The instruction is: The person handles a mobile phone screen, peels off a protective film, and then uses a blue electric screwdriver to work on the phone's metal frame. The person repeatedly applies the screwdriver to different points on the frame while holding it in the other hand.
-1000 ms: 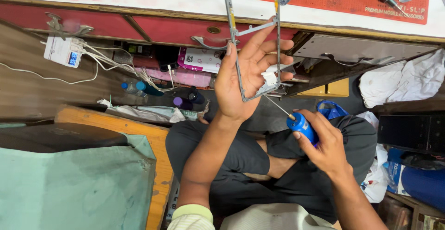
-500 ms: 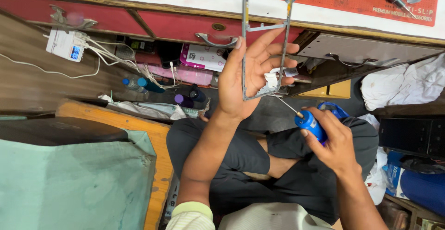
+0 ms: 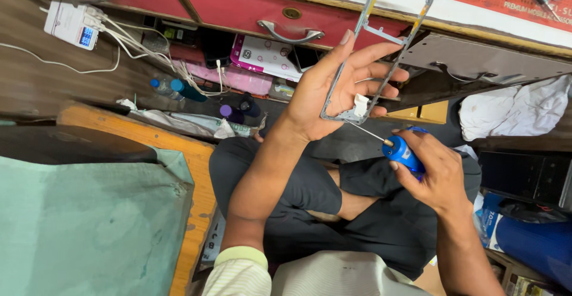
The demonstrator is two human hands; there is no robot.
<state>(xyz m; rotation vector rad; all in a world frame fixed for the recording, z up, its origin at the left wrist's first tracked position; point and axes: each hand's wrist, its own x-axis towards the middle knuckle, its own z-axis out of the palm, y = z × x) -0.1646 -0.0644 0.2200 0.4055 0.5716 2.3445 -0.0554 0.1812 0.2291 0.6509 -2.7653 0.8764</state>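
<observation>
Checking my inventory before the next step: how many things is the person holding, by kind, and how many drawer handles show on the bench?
Metal phone frame, in the left hand: 1
Blue needle-tip bottle, in the right hand: 1
Small white piece, under the left fingers: 1
Drawer handles: 3
Total: 6

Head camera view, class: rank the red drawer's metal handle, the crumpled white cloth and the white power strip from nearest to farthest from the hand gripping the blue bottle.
Measured from the right hand:
1. Crumpled white cloth, up and to its right, on the shelf.
2. Metal drawer handle, up and to its left, beyond the phone frame.
3. White power strip, far left corner of the view.
</observation>
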